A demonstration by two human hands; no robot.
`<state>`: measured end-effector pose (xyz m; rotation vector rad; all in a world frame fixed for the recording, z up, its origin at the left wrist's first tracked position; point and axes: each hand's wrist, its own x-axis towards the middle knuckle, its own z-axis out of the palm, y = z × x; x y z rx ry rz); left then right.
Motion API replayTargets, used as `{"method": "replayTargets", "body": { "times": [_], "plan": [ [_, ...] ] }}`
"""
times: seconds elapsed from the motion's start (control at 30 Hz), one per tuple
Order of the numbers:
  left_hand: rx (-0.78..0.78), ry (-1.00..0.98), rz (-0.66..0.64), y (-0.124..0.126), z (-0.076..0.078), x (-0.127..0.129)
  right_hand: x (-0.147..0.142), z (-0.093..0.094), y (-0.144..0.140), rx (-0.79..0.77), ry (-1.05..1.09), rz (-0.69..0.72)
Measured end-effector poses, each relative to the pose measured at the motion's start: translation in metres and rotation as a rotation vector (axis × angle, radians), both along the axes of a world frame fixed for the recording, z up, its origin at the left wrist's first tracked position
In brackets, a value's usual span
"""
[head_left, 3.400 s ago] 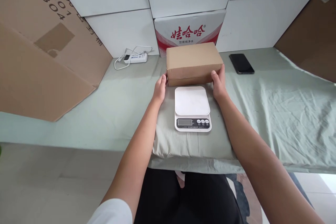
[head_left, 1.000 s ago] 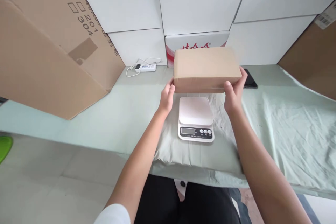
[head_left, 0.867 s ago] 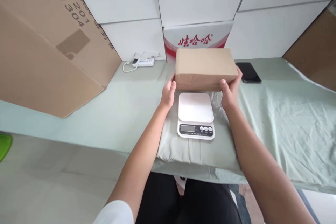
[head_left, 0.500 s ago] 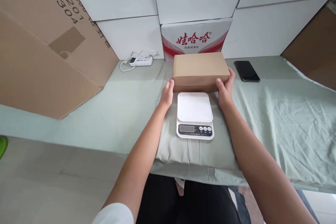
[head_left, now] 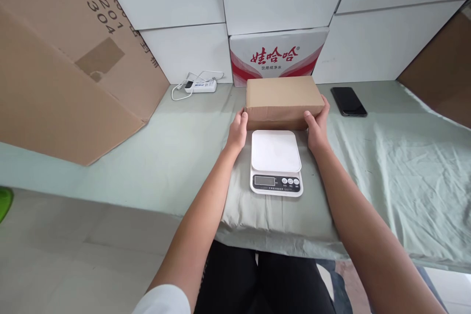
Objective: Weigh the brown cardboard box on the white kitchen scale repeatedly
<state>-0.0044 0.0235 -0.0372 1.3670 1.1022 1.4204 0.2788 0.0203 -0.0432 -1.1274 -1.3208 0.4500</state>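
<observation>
A pale green cloth [head_left: 386,157] is covering the tabletop, wrinkling toward the right side. Leaning over its left end is a big flattened cardboard sheet [head_left: 66,59] with printed numbers. White cartons are stacking up along the back, and among them a red-and-white printed carton [head_left: 278,54] is standing directly behind the work.

In front of that carton, a plain brown cardboard box [head_left: 281,100] is lying on the cloth with its long axis running left to right, square across the person's view. The left hand [head_left: 238,130] is pressing against its left end and the right hand [head_left: 317,125] is wrapping its right end, thumb on the near face; both are grasping the box, one grip at each short end, equally close.

Just nearer the person, a white kitchen scale [head_left: 275,162] is sitting on a folded pad of the cloth, its platform almost touching the box's near face and its display pointing toward the person. The box is lying straight beyond the scale, and is wider than the platform.

A black phone [head_left: 348,101] is lying flat to the right of the box, apart from it. A white power strip [head_left: 200,86] with its cord is lying at the back left.
</observation>
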Motion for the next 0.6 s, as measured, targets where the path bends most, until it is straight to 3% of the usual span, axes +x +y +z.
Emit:
{"method": "replayTargets", "body": {
  "times": [0.1, 0.4, 0.6],
  "plan": [
    [-0.057, -0.003, 0.022, 0.001, 0.001, -0.002, 0.002, -0.001, 0.001, 0.002, 0.002, -0.032],
    [-0.052, -0.041, -0.125, 0.001, 0.005, 0.0, 0.002, -0.003, 0.006, -0.009, 0.017, 0.001],
    [-0.09, -0.068, -0.094, 0.015, -0.008, -0.008, 0.009, -0.008, 0.017, -0.034, 0.049, -0.017]
  ]
}}
